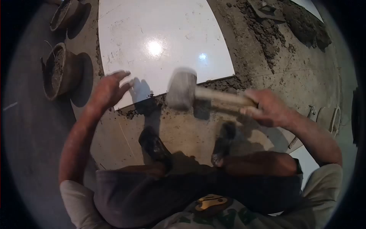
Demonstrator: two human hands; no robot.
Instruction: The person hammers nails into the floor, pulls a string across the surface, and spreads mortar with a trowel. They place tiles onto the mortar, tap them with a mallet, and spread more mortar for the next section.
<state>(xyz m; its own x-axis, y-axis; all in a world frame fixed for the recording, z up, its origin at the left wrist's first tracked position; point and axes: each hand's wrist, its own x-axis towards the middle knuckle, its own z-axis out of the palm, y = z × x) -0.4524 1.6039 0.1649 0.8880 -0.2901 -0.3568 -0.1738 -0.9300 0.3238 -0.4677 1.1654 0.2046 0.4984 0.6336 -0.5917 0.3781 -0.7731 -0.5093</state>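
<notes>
A mallet (183,89) with a thick grey head and a pale wooden handle is gripped in my right hand (268,108). Its head is slightly smeared by motion and overlaps the near edge of a large glossy white tile (164,30). My left hand (110,89) is over the tile's near left corner, thumb and fingers apart and holding nothing. Crumbly mortar (244,82) shows along the tile's near and right edges. Between the tile and my crouched legs, the mallet and my arms cast shadows on the floor.
Two buckets (57,70) of mortar or dirt stand at the left. At the upper right are a trowel (267,7) and a dark mortar heap (305,26). A hammer (303,128) lies beside another bucket (326,118) at the right. My shoes (154,147) are just below the tile.
</notes>
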